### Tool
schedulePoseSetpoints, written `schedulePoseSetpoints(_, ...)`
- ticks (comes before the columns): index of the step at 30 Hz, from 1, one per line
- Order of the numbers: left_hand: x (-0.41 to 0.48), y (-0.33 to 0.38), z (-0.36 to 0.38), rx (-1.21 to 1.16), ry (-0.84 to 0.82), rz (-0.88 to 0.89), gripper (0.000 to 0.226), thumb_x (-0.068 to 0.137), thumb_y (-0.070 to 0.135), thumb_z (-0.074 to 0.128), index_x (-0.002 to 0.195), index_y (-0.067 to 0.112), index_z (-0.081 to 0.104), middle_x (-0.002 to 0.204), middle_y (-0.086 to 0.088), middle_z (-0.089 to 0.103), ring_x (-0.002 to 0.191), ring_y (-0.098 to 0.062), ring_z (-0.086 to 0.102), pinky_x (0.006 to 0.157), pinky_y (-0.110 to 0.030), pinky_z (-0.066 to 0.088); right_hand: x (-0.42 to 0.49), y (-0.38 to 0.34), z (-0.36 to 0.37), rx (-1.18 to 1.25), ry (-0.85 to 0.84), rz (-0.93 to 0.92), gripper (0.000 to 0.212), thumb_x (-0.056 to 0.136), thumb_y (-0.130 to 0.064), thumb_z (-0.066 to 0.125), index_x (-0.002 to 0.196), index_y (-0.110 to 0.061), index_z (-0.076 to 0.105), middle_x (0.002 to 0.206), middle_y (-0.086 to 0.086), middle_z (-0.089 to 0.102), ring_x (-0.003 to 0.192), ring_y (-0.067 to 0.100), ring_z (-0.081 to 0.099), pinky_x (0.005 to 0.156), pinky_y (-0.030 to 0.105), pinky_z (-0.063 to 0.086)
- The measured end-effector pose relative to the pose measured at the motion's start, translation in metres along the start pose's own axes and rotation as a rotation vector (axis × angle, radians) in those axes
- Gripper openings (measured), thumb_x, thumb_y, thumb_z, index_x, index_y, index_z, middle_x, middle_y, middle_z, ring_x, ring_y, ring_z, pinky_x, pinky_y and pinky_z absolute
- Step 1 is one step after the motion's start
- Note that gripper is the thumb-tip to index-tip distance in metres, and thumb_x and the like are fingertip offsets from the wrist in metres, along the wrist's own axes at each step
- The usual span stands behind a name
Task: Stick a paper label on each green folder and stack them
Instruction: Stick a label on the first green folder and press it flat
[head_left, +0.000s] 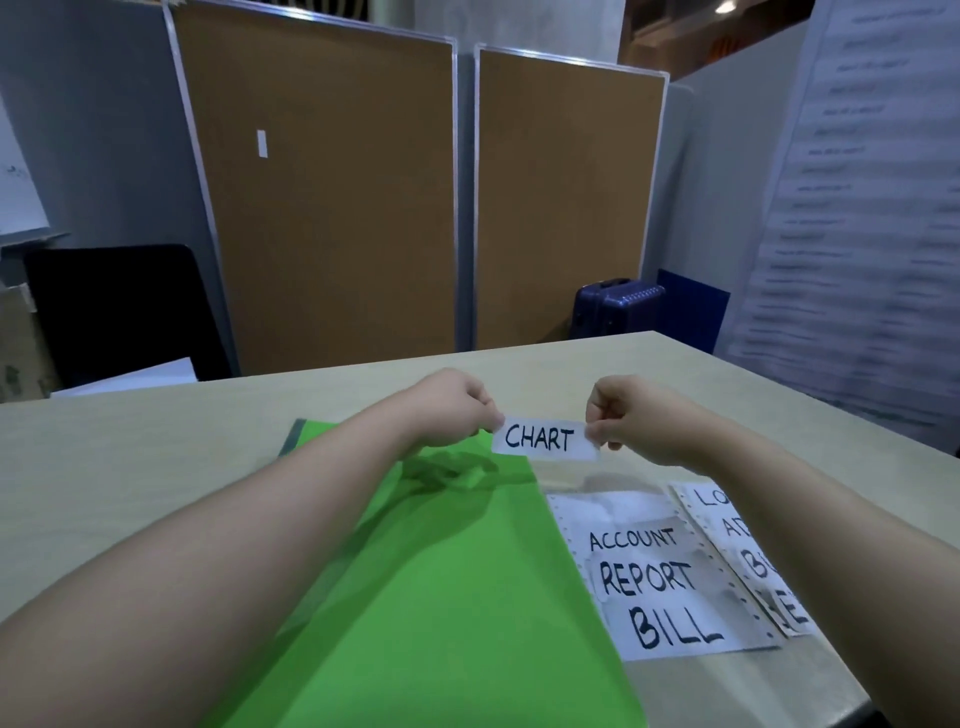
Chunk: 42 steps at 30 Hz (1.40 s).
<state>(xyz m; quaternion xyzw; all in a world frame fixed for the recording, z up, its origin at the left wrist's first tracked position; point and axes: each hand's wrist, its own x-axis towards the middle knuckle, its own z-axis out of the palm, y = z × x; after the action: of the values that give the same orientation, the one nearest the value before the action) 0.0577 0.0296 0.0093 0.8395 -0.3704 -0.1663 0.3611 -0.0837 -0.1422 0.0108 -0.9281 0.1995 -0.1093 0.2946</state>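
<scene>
CHART label (543, 439) was pinched at its ends by left hand (457, 408) (9 o'clock) and right hand (631, 415) (3 o'clock), over the 1 o'clock corner of green folder (441, 571). Judged light, floppy; edges only to be gripped.

Our right forearm (831, 525) covers the second label sheet (727, 525); lettering incomplete. Green folder (441, 597) runs off bottom edge. Wall poster (857, 208) text blurred, unreadable to us.

Glossy green plastic folder (441, 597), matt white paper label (543, 439), smooth laminate table (130, 467)
</scene>
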Motion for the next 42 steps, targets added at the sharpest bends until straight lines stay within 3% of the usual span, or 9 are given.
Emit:
schedulePoseSetpoints(9,-0.019,-0.06,-0.057,0.01,0.16,0.026,0.015,0.091,0.024,0.062,0.09,0.01,0.066,0.082,-0.002,0.061,0.064,-0.015,0.048,0.056,-0.024,0.038,0.027,-0.046,0.047,0.261,-0.023,-0.026,0.006,0.087,-0.005,0.061,0.082,-0.009,0.062,0.07,0.002,0.059,0.062,0.013,0.049,0.052,0.019,0.036)
schedulePoseSetpoints(12,-0.031,-0.073,-0.068,-0.047,0.183,0.04,0.019,0.095,0.027,0.057,0.094,0.011,0.067,0.091,-0.002,0.068,0.069,-0.015,0.052,0.057,-0.025,0.039,0.025,-0.055,0.055,0.337,-0.065,-0.023,0.006,0.087,-0.004,0.061,0.082,-0.007,0.063,0.069,0.003,0.059,0.059,0.012,0.048,0.052,0.021,0.037)
schedulePoseSetpoints(14,-0.043,-0.079,-0.077,-0.074,0.163,0.053,0.022,0.097,0.026,0.052,0.096,0.01,0.067,0.096,-0.001,0.071,0.08,-0.014,0.058,0.067,-0.028,0.043,0.021,-0.061,0.06,0.359,-0.112,-0.039,0.007,0.086,-0.005,0.062,0.081,-0.008,0.064,0.066,0.001,0.059,0.058,0.012,0.048,0.054,0.025,0.038)
schedulePoseSetpoints(17,-0.063,-0.088,-0.091,-0.066,0.101,0.056,0.023,0.098,0.027,0.049,0.097,0.013,0.068,0.089,0.004,0.07,0.078,-0.01,0.059,0.078,-0.029,0.045,0.011,-0.071,0.069,0.364,-0.187,-0.07,0.007,0.084,-0.009,0.066,0.078,-0.011,0.065,0.057,-0.006,0.06,0.053,0.008,0.049,0.054,0.024,0.038)
schedulePoseSetpoints(20,-0.082,-0.095,-0.098,-0.076,-0.001,0.027,0.025,0.098,0.027,0.049,0.097,0.013,0.069,0.083,0.007,0.07,0.07,-0.006,0.057,0.073,-0.022,0.045,0.001,-0.084,0.081,0.374,-0.275,-0.091,0.006,0.082,-0.011,0.069,0.077,-0.012,0.066,0.058,-0.001,0.058,0.05,0.008,0.045,0.052,0.023,0.036)
schedulePoseSetpoints(25,-0.105,-0.105,-0.102,-0.061,-0.103,0.022,0.022,0.093,0.03,0.056,0.096,0.014,0.07,0.079,0.01,0.07,0.069,-0.005,0.058,0.076,-0.029,0.048,-0.008,-0.096,0.092,0.399,-0.369,-0.093,0.006,0.082,-0.008,0.068,0.077,-0.01,0.066,0.057,0.001,0.057,0.048,0.009,0.045,0.05,0.019,0.037)
schedulePoseSetpoints(29,-0.107,-0.113,-0.101,-0.113,-0.114,0.021,0.013,0.089,0.023,0.063,0.093,0.013,0.071,0.08,0.001,0.071,0.068,-0.004,0.059,0.068,-0.019,0.048,-0.01,-0.097,0.099,0.361,-0.404,-0.077,0.006,0.082,-0.014,0.069,0.077,-0.014,0.067,0.062,0.003,0.06,0.052,0.014,0.045,0.051,0.022,0.035)
schedulePoseSetpoints(36,-0.102,-0.118,-0.108,-0.03,-0.031,-0.036,0.016,0.095,0.012,0.055,0.089,0.013,0.07,0.069,0.006,0.065,0.058,-0.003,0.051,0.058,-0.014,0.044,-0.012,-0.094,0.105,0.319,-0.38,-0.064,0.006,0.082,-0.018,0.069,0.077,-0.015,0.068,0.064,0.004,0.062,0.056,0.016,0.045,0.051,0.024,0.033)
schedulePoseSetpoints(42,-0.103,-0.123,-0.114,-0.052,-0.107,-0.088,0.015,0.094,0.017,0.057,0.088,0.011,0.07,0.068,0.008,0.06,0.057,-0.006,0.046,0.06,-0.025,0.036,-0.013,-0.095,0.108,0.313,-0.379,-0.057,0.006,0.081,-0.018,0.07,0.077,-0.014,0.069,0.061,0.003,0.063,0.053,0.015,0.044,0.051,0.025,0.032)
